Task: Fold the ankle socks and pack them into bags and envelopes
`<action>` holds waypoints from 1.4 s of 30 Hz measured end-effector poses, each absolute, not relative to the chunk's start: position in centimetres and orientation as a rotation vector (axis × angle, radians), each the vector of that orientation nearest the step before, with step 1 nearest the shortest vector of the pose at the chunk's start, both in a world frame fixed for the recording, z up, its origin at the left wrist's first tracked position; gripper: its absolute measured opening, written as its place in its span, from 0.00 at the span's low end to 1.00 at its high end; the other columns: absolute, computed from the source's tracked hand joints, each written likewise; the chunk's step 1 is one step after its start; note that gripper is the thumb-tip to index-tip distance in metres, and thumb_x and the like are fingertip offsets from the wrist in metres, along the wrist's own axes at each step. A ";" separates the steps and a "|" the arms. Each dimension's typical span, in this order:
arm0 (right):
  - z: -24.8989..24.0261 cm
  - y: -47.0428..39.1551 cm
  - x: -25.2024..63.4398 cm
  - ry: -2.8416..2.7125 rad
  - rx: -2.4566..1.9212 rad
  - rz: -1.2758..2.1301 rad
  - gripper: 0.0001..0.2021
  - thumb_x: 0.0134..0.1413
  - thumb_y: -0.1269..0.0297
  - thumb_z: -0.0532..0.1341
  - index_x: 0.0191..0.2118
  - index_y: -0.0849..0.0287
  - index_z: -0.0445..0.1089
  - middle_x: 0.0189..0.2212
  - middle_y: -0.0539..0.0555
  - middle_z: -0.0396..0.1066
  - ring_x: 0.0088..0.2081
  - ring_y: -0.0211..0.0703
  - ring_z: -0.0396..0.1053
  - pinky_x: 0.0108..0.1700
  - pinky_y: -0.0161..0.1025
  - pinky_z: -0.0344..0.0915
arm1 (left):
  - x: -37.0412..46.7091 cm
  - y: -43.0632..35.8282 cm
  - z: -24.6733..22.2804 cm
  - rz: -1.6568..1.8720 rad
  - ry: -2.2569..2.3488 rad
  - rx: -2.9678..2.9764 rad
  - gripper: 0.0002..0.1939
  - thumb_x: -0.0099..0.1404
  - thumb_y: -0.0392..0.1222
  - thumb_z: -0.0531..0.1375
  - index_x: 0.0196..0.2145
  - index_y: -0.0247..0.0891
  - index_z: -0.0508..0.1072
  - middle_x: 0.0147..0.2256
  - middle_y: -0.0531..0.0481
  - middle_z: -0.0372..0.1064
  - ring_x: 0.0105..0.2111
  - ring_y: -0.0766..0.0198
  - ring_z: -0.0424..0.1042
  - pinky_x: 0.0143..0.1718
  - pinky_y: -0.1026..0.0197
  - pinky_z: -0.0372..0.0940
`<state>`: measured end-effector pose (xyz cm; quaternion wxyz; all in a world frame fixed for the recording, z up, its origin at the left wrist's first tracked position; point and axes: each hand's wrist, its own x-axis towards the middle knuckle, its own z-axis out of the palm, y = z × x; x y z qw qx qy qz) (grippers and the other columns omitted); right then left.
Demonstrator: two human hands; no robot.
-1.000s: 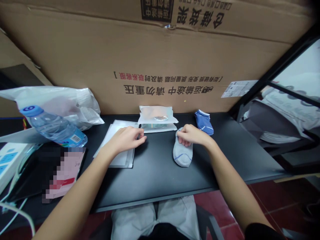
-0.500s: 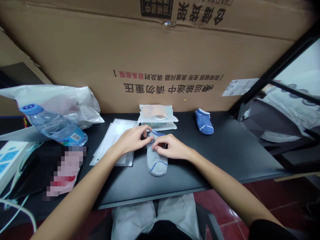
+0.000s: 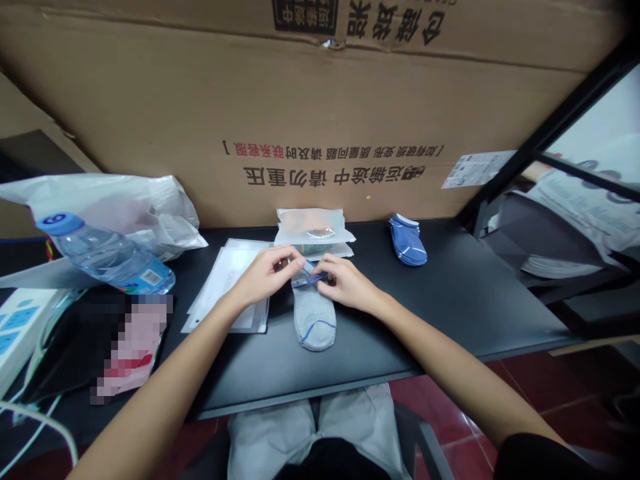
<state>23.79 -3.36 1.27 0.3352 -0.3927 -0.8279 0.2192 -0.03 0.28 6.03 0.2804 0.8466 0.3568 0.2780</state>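
Grey socks (image 3: 315,319) with blue trim lie stacked on the black table, toes toward me. At their cuff end, my left hand (image 3: 270,272) pinches the left side of the blue-edged opening. My right hand (image 3: 345,283) grips the right side of that same cuff, which is lifted and bunched between the fingers. Fingertips of both hands partly cover the cuff. Clear zip bags (image 3: 225,287) lie flat beside my left wrist. Just beyond the hands, filled frosted bags (image 3: 314,230) rest against the cardboard.
Folded blue socks (image 3: 407,241) lie at the back right of the table (image 3: 465,300). A water bottle (image 3: 110,257), a white plastic bag (image 3: 165,207), a power strip (image 3: 23,327) and cables crowd the left. Behind stands a large cardboard box (image 3: 320,100); a black metal frame (image 3: 550,127) rises at right.
My fingers have closed on the grey socks' cuff and lifted its blue edge. The right hand has shifted slightly up toward the opening. The toe end stays in place.
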 end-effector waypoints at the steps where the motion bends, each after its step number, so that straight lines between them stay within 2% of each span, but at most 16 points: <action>1: 1.3 -3.4 23.8 -2.172 -1.033 0.573 0.10 0.60 0.74 0.62 0.45 0.56 0.76 0.42 0.53 0.71 0.38 0.41 0.70 0.42 0.37 0.67 | -0.1 0.4 5.9 0.742 1.037 2.301 0.17 0.76 0.50 0.56 0.35 0.38 0.77 0.32 0.51 0.72 0.29 0.64 0.66 0.32 0.61 0.58; 4: 1.6 -3.5 23.9 -2.201 -1.050 0.566 0.10 0.60 0.75 0.62 0.44 0.56 0.75 0.40 0.52 0.72 0.41 0.44 0.71 0.45 0.38 0.66 | -0.5 0.9 4.9 0.664 1.218 2.426 0.13 0.73 0.49 0.59 0.40 0.39 0.79 0.34 0.50 0.75 0.30 0.62 0.67 0.33 0.60 0.57; 9: 1.9 -3.6 23.8 -2.202 -1.059 0.473 0.07 0.60 0.74 0.63 0.42 0.55 0.72 0.43 0.54 0.73 0.46 0.48 0.69 0.50 0.43 0.66 | -0.7 1.7 3.5 0.665 1.099 2.438 0.10 0.69 0.47 0.63 0.40 0.39 0.80 0.34 0.50 0.73 0.31 0.63 0.68 0.34 0.61 0.60; 12: 1.6 -3.6 23.7 -2.125 -1.056 0.406 0.15 0.58 0.74 0.65 0.50 0.55 0.71 0.51 0.58 0.72 0.52 0.53 0.67 0.56 0.48 0.66 | -0.6 1.5 4.3 0.744 0.953 2.332 0.07 0.66 0.44 0.64 0.37 0.38 0.79 0.33 0.50 0.73 0.28 0.66 0.66 0.32 0.62 0.60; 14: 1.4 -3.5 23.7 -2.102 -1.048 0.406 0.22 0.56 0.75 0.65 0.57 0.55 0.69 0.52 0.58 0.72 0.53 0.54 0.66 0.57 0.49 0.65 | -0.6 1.1 5.1 0.700 0.828 2.263 0.06 0.64 0.42 0.64 0.35 0.37 0.79 0.32 0.51 0.73 0.27 0.67 0.64 0.30 0.63 0.60; 15: 1.4 -3.5 23.7 -2.111 -1.042 0.412 0.23 0.56 0.76 0.65 0.57 0.54 0.69 0.50 0.57 0.73 0.52 0.54 0.66 0.57 0.49 0.66 | -0.6 1.0 5.5 0.660 0.777 2.239 0.06 0.65 0.41 0.63 0.34 0.37 0.79 0.32 0.50 0.73 0.27 0.67 0.65 0.31 0.63 0.61; 19: 1.4 -3.5 23.6 -2.204 -0.986 0.430 0.12 0.59 0.78 0.62 0.45 0.55 0.75 0.42 0.55 0.73 0.48 0.52 0.65 0.55 0.48 0.66 | -0.7 1.1 5.5 0.600 0.904 2.293 0.12 0.69 0.40 0.56 0.34 0.37 0.79 0.31 0.50 0.75 0.30 0.63 0.69 0.33 0.61 0.60; 22: 1.6 -3.5 23.7 -2.229 -0.952 0.458 0.12 0.60 0.79 0.61 0.43 0.55 0.75 0.42 0.55 0.72 0.47 0.50 0.66 0.53 0.47 0.67 | -0.9 1.7 4.2 0.597 1.150 2.413 0.11 0.71 0.45 0.58 0.38 0.39 0.79 0.30 0.50 0.74 0.30 0.62 0.69 0.32 0.61 0.58; 25: 1.5 -3.5 23.7 -2.236 -0.936 0.476 0.12 0.60 0.79 0.60 0.43 0.55 0.74 0.42 0.55 0.72 0.47 0.50 0.68 0.52 0.46 0.67 | -1.1 2.2 3.1 0.567 1.096 2.445 0.13 0.71 0.50 0.61 0.39 0.40 0.80 0.31 0.51 0.72 0.31 0.61 0.69 0.34 0.61 0.59; 27: 1.3 -3.4 23.7 -2.214 -0.934 0.496 0.14 0.60 0.79 0.60 0.46 0.56 0.74 0.43 0.55 0.72 0.48 0.50 0.70 0.53 0.46 0.67 | -1.1 2.3 2.9 0.607 1.024 2.447 0.12 0.70 0.50 0.62 0.39 0.39 0.80 0.32 0.51 0.72 0.32 0.62 0.69 0.35 0.61 0.60; 29: 1.1 -3.4 23.7 -2.160 -0.955 0.522 0.21 0.59 0.78 0.60 0.56 0.55 0.70 0.46 0.56 0.72 0.49 0.49 0.71 0.54 0.46 0.68 | -1.0 2.2 3.2 0.674 0.976 2.429 0.10 0.69 0.47 0.64 0.38 0.39 0.80 0.32 0.50 0.71 0.31 0.63 0.68 0.34 0.62 0.60; 31: 1.0 -3.4 23.7 -2.106 -0.995 0.521 0.30 0.58 0.77 0.61 0.66 0.54 0.63 0.53 0.59 0.70 0.53 0.51 0.70 0.56 0.48 0.69 | -0.8 1.8 3.7 0.729 0.918 2.390 0.07 0.68 0.44 0.64 0.37 0.38 0.80 0.32 0.51 0.71 0.30 0.65 0.67 0.33 0.62 0.60; 33: 1.1 -3.4 23.8 -2.099 -1.040 0.488 0.34 0.58 0.74 0.63 0.70 0.53 0.60 0.58 0.61 0.67 0.57 0.54 0.68 0.60 0.52 0.68 | -0.6 1.4 4.3 0.764 0.851 2.360 0.05 0.66 0.41 0.65 0.35 0.38 0.80 0.30 0.52 0.70 0.29 0.66 0.66 0.31 0.63 0.60; 35: 1.2 -3.4 23.9 -2.134 -1.073 0.457 0.30 0.59 0.73 0.64 0.66 0.53 0.65 0.58 0.60 0.69 0.58 0.56 0.67 0.62 0.54 0.66 | -0.5 1.1 4.7 0.789 0.790 2.354 0.03 0.64 0.38 0.65 0.34 0.37 0.80 0.28 0.52 0.68 0.28 0.67 0.66 0.30 0.64 0.59; 38: 1.4 -3.4 23.9 -2.175 -1.074 0.440 0.20 0.59 0.74 0.64 0.56 0.54 0.73 0.53 0.58 0.73 0.54 0.54 0.69 0.60 0.52 0.66 | -0.5 0.8 5.0 0.800 0.714 2.356 0.03 0.62 0.35 0.65 0.31 0.37 0.80 0.26 0.54 0.67 0.27 0.68 0.65 0.29 0.64 0.59; 42: 1.5 -3.6 23.6 -2.177 -1.021 0.400 0.16 0.59 0.77 0.63 0.50 0.55 0.73 0.48 0.56 0.75 0.50 0.52 0.69 0.55 0.48 0.66 | -0.6 0.8 5.3 0.784 0.645 2.350 0.04 0.61 0.33 0.65 0.28 0.37 0.79 0.25 0.54 0.67 0.25 0.69 0.64 0.29 0.65 0.59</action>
